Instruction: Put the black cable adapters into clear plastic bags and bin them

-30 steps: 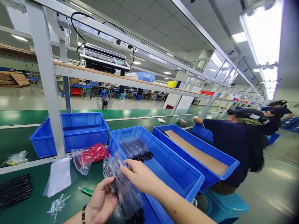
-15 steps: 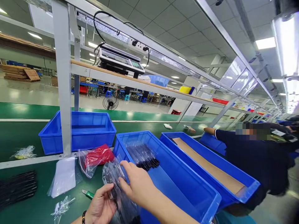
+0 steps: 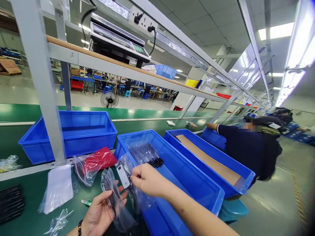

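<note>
My left hand [image 3: 102, 208], a beaded bracelet on its wrist, is closed around clear plastic bags [image 3: 115, 196] with dark, long parts inside. My right hand [image 3: 149, 180] pinches another clear bag, in which a part with a silver-white rectangular plate [image 3: 123, 176] shows; its lower end is blurred and partly hidden. The two bundles are held apart, over the near left edge of a long blue bin [image 3: 192, 183]. Inside that bin, at its far end, lie several bagged black-ended parts [image 3: 145, 154] in a row.
A red bundle in clear plastic [image 3: 99, 160], flat white bags [image 3: 59, 185], white ties [image 3: 59, 223], a green cutter [image 3: 86, 203] and black parts [image 3: 11, 203] lie on the green table. Other blue bins [image 3: 81, 146] stand around a post [image 3: 41, 82]. A person [image 3: 248, 149] works at the right.
My right hand has drawn one bagged part away from the bundle in my left hand, toward the right. The camera view has shifted, so the bins and post sit further left.
</note>
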The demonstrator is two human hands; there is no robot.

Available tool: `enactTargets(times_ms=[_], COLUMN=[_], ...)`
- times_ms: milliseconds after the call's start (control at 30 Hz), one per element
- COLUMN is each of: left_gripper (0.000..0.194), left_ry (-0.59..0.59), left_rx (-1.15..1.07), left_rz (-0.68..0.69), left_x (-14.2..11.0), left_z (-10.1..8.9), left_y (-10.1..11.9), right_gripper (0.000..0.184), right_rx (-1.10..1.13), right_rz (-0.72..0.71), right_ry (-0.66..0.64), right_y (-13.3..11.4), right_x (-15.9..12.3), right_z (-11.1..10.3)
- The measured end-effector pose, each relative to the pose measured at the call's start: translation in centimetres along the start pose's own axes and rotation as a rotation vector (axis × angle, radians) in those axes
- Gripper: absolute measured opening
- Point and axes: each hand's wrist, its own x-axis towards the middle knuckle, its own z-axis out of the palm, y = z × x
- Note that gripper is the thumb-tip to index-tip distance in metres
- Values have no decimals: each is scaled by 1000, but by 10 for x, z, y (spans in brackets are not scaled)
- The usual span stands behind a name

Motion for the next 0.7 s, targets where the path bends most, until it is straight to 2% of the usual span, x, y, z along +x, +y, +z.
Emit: enactTargets(times_ms=[133, 200, 267, 400, 533, 700], left_gripper=[18, 15, 20, 18, 19, 15], left_ry=[114, 112, 71, 38, 127, 129], left_rx=[116, 136, 122, 103, 191, 500], left_rz=[-71, -72, -70, -66, -45, -39], left_x=[24, 40, 57, 94, 128, 140], left_z=[-10, -12, -11, -2, 5, 8], left_y=[9, 11, 13, 8, -4, -3], right_gripper=[25, 24, 22, 20, 18, 17], right_rx=[321, 356, 335, 250, 130, 51], right_rz=[8, 33, 62, 91, 139, 22], right_ry=[72, 99, 106, 54, -8, -76], right_y=[31, 48, 66, 102, 131, 143], right_x=[-6, -10, -12, -7, 7, 36], right_z=[-54, -77, -90, -91, -77, -71])
